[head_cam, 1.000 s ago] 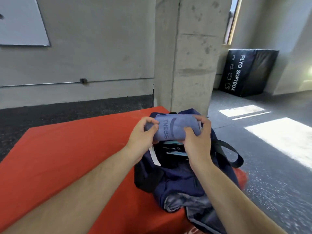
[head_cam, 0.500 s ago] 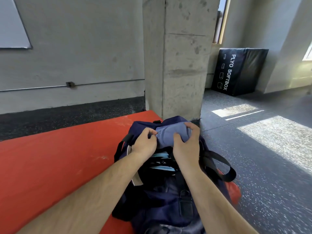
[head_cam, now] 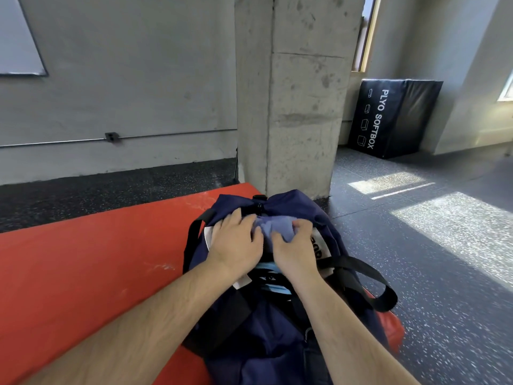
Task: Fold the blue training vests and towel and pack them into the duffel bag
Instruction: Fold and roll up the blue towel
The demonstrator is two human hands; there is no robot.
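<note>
In the head view, at centre frame, both hands are working a folded blue cloth (head_cam: 273,227) down into the far end of the open duffel bag (head_cam: 277,329). I take the cloth for the towel, though no marking is showing. The left hand (head_cam: 236,243) is lying over the cloth's left end and the bag's rim with fingers mostly straight. It is pressing rather than gripping, probably to keep the opening spread and the fold flat. The right hand (head_cam: 294,245) is curling its fingers over the cloth's far right end, and its thumb is pinching the near side, so the bundle is being kept from unrolling as it goes in. Just below the wrists, pale blue fabric (head_cam: 273,276) is showing inside the bag, likely vests that are already packed. A black strap (head_cam: 369,279) is looping out to the right, clear of the opening.

The bag is sitting on the right edge of a red mat (head_cam: 97,259), which is filling the lower left and giving a soft, flat base. Dark speckled flooring (head_cam: 416,245) is running to the right, with sunlight falling across it. A concrete pillar (head_cam: 291,93) is rising just behind the bag. A black plyo soft box (head_cam: 394,118) is leaning in the upper right, and a whiteboard (head_cam: 16,37) is hanging at upper left.
</note>
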